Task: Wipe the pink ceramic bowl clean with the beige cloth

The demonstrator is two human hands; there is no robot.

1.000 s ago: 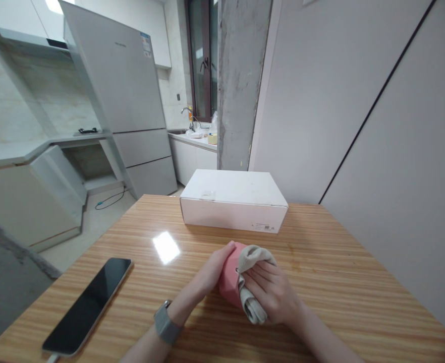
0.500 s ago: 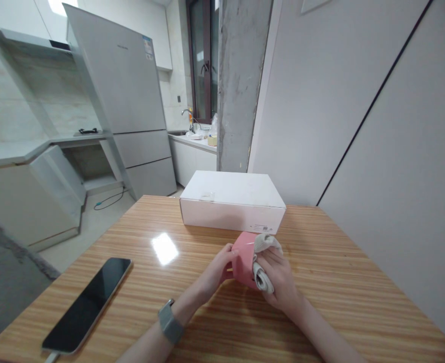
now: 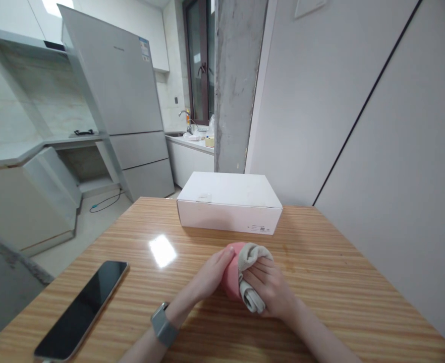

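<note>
My left hand [image 3: 215, 272] grips a pink bowl [image 3: 230, 276] from its left side, with the thumb on top and the other fingers mostly hidden behind it. The bowl is tipped on its side just over the table, its opening toward the right. In my right hand [image 3: 271, 287] is a folded grey-white cloth [image 3: 253, 298], pushed into the bowl's mouth. The cloth bulges out above and below my fingers and hides the inside of the bowl. A grey-banded watch [image 3: 164, 323] is on my left wrist.
A closed white box [image 3: 228, 216] stands at the back of the wooden table [image 3: 332, 282]. At the front left lies a dark-screened phone [image 3: 82, 310] with a cable at its lower end. Beyond are a fridge [image 3: 112, 85], a kitchen counter and a concrete pillar [image 3: 233, 85].
Both hands have moved slightly left and toward me with the bowl and cloth. The bowl has turned, and the cloth covers more of its opening. The view has shifted slightly.
</note>
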